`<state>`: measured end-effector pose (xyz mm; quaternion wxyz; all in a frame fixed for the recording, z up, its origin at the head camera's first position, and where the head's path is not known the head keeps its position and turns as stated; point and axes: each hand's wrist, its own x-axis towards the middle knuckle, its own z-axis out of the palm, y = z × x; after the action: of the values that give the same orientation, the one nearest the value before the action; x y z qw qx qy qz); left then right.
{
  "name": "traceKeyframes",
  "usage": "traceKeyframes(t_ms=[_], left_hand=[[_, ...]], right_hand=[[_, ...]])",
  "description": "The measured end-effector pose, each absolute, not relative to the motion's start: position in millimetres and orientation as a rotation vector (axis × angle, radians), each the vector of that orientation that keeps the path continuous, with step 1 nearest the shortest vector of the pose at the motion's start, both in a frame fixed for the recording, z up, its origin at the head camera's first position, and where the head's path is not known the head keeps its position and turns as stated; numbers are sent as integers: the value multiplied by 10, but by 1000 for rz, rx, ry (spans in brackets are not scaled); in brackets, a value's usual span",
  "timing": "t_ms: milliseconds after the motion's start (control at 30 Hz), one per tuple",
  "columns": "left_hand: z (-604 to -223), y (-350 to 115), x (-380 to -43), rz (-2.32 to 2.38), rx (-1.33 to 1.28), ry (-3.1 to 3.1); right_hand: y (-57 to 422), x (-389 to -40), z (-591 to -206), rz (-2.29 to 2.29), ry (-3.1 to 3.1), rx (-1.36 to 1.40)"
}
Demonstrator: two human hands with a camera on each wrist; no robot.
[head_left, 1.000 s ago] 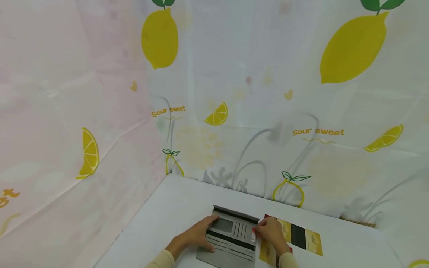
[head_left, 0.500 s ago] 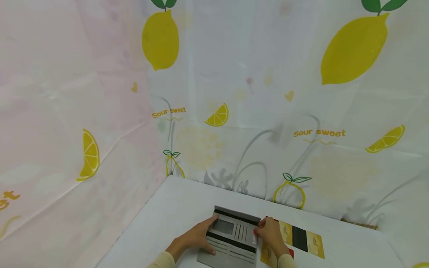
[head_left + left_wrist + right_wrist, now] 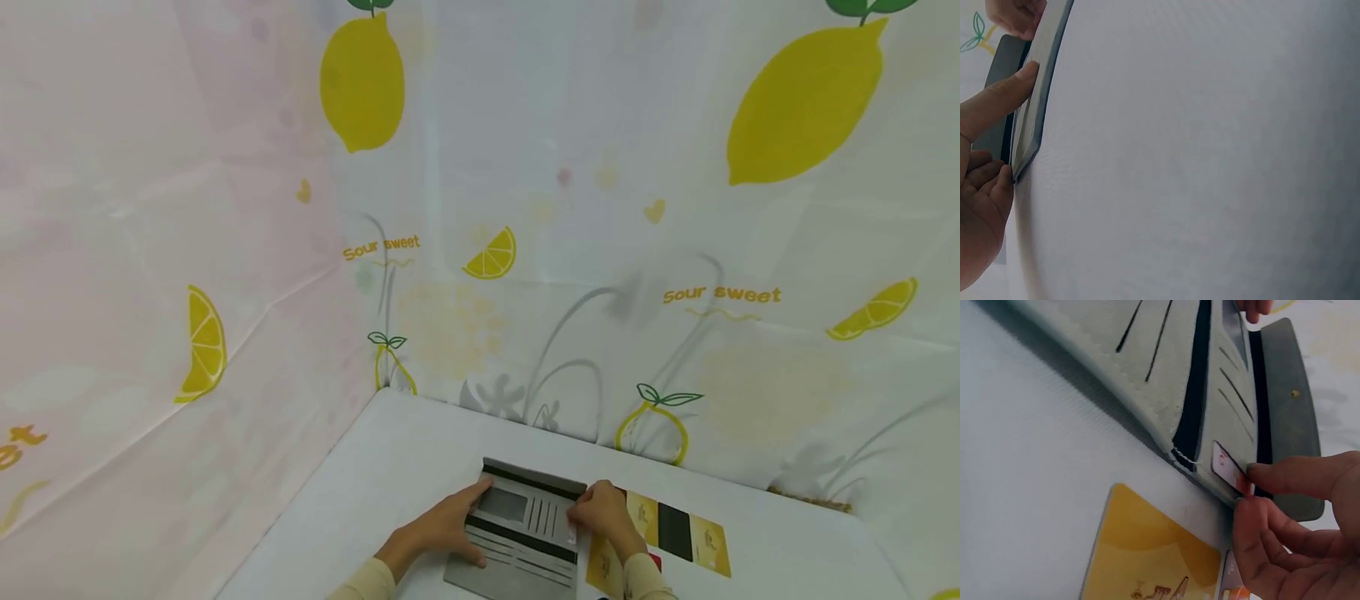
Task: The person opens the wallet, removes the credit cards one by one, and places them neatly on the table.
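Note:
An opened grey wallet with card slots and dark bands lies on the white table. My left hand holds its left side, the thumb across the slots; in the left wrist view, that thumb lies on the wallet with the other fingers bent at its edge. My right hand pinches a small white and red card at the wallet's right edge. Thumb and index fingertip meet at the card's red end, which they partly hide. The wallet's flap with a small brass stud is folded outward.
Right of the wallet lie gold cards, a black card and a red-edged item partly under my right wrist. One gold card lies close to the wallet's edge. A lemon-print curtain rises behind the table.
The right fingers have shifted slightly over the small card, so its red part is now covered in the head view. The left hand stays on the wallet. The head view has shifted a little.

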<state>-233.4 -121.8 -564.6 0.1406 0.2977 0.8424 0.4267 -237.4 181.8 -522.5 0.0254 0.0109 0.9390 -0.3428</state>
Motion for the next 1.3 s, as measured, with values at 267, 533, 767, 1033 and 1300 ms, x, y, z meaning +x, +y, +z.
traceKeyframes(t_ms=[267, 533, 767, 1033, 1300], left_hand=[[-5629, -1203, -2329, 1210, 847, 2454], [-5621, -1197, -2313, 1204, 820, 2438], [-5588, -1194, -2306, 1210, 801, 2443], [-5575, -1165, -2319, 1210, 788, 2441], [-5591, -1194, -2315, 1219, 786, 2432]], right_hand=[[1794, -2360, -5102, -1138, 2868, 23], [1830, -2355, -5119, -1280, 2757, 106], [1838, -2337, -5173, -1366, 2742, 122], [1910, -2279, -5239, -1484, 2720, 176], [2120, -2254, -5358, -1682, 2620, 251]])
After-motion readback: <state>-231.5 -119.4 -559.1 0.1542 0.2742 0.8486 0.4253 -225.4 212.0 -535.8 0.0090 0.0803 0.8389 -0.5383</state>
